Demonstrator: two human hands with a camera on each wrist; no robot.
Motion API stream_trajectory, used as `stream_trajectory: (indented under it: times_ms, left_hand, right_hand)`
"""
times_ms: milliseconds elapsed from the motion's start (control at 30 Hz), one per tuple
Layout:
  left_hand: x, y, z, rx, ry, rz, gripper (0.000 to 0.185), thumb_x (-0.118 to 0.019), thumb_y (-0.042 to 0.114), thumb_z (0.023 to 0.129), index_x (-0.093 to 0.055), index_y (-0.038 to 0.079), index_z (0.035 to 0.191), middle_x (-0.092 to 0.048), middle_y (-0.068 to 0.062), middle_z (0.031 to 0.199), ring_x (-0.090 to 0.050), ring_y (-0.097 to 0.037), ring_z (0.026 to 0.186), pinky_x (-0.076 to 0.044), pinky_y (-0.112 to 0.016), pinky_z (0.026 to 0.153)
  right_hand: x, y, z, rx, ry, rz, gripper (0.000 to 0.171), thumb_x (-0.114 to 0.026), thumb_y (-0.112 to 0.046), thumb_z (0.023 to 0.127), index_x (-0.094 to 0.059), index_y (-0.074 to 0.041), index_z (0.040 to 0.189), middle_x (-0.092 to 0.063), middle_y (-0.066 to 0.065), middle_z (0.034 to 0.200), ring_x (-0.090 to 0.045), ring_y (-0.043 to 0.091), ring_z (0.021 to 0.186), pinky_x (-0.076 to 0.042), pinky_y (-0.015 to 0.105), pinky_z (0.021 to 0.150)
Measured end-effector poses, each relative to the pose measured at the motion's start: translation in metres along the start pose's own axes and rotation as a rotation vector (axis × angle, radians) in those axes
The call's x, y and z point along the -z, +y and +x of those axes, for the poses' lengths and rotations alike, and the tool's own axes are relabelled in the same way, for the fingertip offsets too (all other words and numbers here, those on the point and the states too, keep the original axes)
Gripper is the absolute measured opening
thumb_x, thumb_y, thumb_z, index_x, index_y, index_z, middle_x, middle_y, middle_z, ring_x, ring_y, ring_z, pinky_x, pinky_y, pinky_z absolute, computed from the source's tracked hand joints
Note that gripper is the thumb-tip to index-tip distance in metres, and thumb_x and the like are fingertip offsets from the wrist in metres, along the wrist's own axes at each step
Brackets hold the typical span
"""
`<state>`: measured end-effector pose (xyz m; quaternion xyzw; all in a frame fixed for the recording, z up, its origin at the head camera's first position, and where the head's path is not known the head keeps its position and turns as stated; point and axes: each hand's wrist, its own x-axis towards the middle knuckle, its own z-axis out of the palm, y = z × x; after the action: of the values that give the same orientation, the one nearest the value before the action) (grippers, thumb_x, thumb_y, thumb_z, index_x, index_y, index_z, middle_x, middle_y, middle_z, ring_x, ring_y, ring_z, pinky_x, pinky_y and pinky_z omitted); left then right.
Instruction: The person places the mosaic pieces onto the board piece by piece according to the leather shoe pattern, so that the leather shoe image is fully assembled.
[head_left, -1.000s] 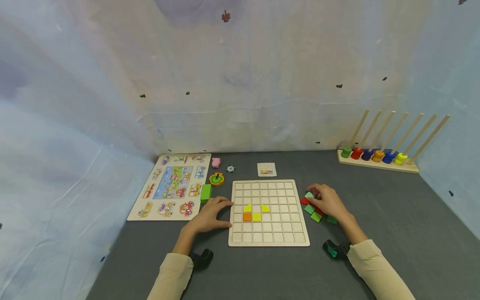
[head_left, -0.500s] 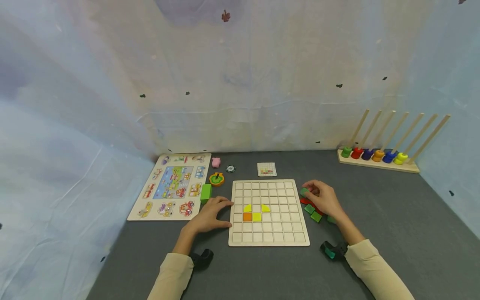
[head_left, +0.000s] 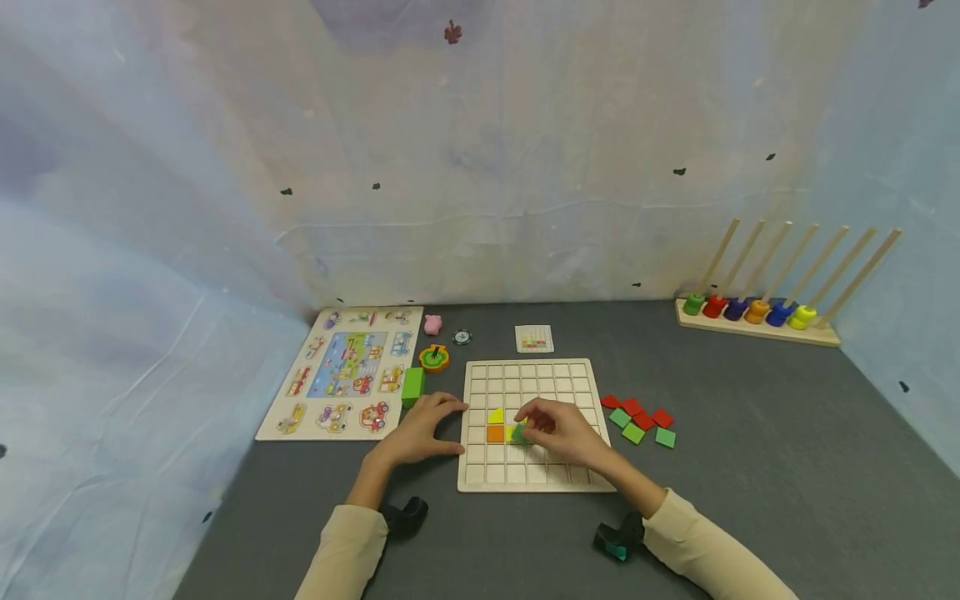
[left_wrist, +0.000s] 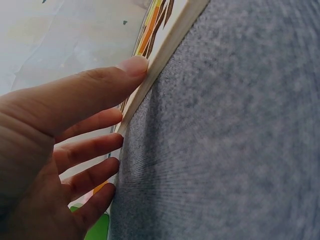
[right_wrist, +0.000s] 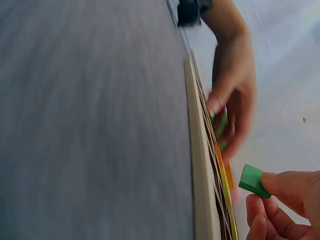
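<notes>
Your right grip point(head_left: 564, 433) pinches a green tile point(right_wrist: 252, 180) above the gridded board point(head_left: 530, 374); your left grip point(head_left: 414, 433), spread wide, touches its edge. Pale backdrop point(head_left: 525, 150) behind grey tabletop point(head_left: 510, 550).

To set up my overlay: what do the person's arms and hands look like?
The left hand and right hand are bare. The left sleeve and right sleeve are plain beige. The left wrist camera and right wrist camera are black; the right one shows a teal patch.
</notes>
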<state>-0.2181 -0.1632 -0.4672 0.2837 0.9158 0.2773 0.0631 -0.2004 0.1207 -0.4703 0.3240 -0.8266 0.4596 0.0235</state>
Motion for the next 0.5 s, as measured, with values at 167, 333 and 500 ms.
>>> stream_trajectory:
  times_ms: [167, 333, 500]
  left_hand:
    - [0.000, 0.001, -0.001, -0.024, 0.013, -0.003, 0.061, -0.076, 0.032, 0.077, -0.054, 0.010, 0.130, -0.047, -0.010, 0.127, -0.040, -0.030, 0.116, -0.033, -0.052, 0.097]
    - [0.000, 0.001, -0.001, -0.040, 0.019, 0.006, 0.061, -0.076, 0.032, 0.078, -0.053, 0.009, 0.130, -0.047, -0.011, 0.128, -0.040, -0.030, 0.116, -0.034, -0.052, 0.096]
    - [-0.001, 0.000, -0.001, -0.042, 0.019, 0.008, 0.062, -0.076, 0.032, 0.078, -0.053, 0.009, 0.130, -0.047, -0.010, 0.128, -0.040, -0.030, 0.116, -0.034, -0.052, 0.096]
  right_hand:
    - [-0.021, -0.008, 0.005, 0.032, -0.036, 0.026, 0.015, -0.069, -0.008, 0.084, -0.064, -0.007, 0.098, -0.062, -0.001, 0.080, -0.056, 0.007, 0.066, -0.047, 0.022, 0.059]
    - [-0.036, -0.010, 0.007, 0.084, -0.018, -0.054, 0.011, -0.070, -0.008, 0.083, -0.065, -0.007, 0.093, -0.062, -0.002, 0.080, -0.054, 0.003, 0.066, -0.046, 0.020, 0.059]
    - [-0.042, -0.012, 0.006, 0.072, 0.007, -0.186, 0.011, -0.072, -0.010, 0.081, -0.070, -0.009, 0.092, -0.060, -0.002, 0.085, -0.054, 0.006, 0.072, -0.045, 0.019, 0.063]
